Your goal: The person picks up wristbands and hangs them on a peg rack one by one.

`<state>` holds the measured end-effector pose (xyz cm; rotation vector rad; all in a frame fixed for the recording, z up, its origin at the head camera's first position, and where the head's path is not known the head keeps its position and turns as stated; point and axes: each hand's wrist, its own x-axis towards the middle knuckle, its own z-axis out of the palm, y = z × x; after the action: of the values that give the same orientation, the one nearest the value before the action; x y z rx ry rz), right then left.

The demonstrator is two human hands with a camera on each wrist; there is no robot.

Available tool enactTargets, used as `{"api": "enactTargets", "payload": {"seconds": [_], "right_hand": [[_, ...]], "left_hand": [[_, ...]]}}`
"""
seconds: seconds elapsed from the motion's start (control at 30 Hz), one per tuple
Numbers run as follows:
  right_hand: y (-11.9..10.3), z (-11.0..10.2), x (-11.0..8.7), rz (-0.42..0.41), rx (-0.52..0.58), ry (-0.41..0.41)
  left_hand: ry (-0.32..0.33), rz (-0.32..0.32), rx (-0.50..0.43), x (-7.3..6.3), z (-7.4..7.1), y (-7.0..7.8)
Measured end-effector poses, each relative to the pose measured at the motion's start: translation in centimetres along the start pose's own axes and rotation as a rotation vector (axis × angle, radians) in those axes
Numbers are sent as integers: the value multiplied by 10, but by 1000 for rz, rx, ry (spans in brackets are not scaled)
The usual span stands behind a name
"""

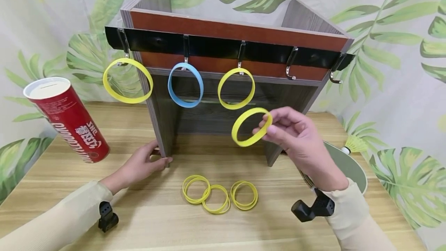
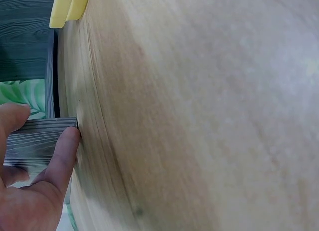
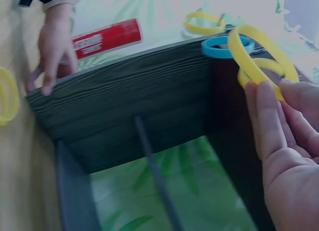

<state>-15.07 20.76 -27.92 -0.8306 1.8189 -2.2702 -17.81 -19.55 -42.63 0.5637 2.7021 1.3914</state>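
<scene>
My right hand [image 1: 306,150] pinches a yellow wristband [image 1: 250,141] between thumb and fingertips, in front of and below the hook rack [image 1: 212,45]. Along this black strip of hooks hang a yellow band [image 1: 127,100], a blue band [image 1: 186,104] and another yellow band [image 1: 236,106], left to right. The two rightmost hooks are bare. Low down, my left hand [image 1: 139,165] grips the front edge of the left side panel [image 1: 163,127] of the grey wooden stand; in the left wrist view its thumb and fingers lie on either side of the panel [image 2: 37,136].
Several yellow bands [image 1: 216,211] lie in overlapping loops on the wooden table [image 1: 167,227] before the stand. A red canister [image 1: 71,121] stands at the left. On the right are a yellow shuttlecock [image 1: 355,144] and a grey-green oval object [image 1: 352,165], partly behind my right wrist.
</scene>
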Motion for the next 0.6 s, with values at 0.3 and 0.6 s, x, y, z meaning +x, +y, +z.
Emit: {"api": "enactTargets", "payload": {"seconds": [0.3, 0.6], "right_hand": [[-22, 2, 5, -202, 161, 227], [-20, 1, 10, -237, 233, 328]], "left_hand": [[6, 7, 16, -1, 0, 0], [9, 11, 6, -1, 0, -1]]}}
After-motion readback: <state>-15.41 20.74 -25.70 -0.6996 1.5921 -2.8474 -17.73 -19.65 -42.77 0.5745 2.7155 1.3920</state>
